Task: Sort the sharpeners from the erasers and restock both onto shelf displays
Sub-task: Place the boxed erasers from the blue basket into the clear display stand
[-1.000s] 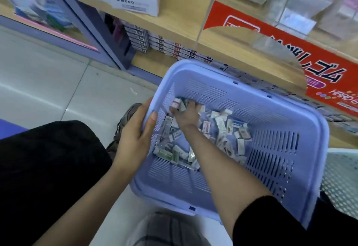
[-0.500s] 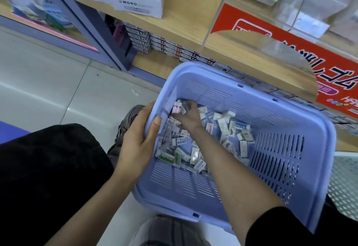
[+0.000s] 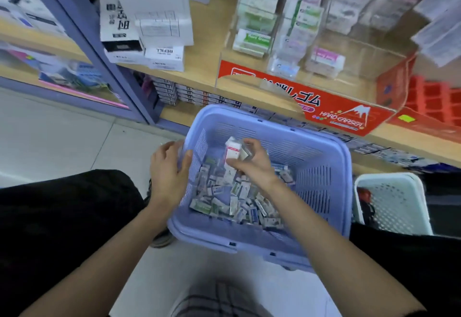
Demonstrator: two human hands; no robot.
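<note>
Blurred shelves (image 3: 207, 42), basket (image 3: 249, 114), right hand (image 3: 257, 164) pinching packets (image 3: 233, 150)

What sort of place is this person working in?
Most likely a stationery shop: wooden shelves stacked with boxed goods, a red sign reading HARD ERASER, and a lilac basket of small packets, one in the right hand.

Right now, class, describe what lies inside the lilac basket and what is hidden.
Heaped small packets lie in the basket. The right hand pinches a white pack above them; hand and forearm cover some packets.
</note>
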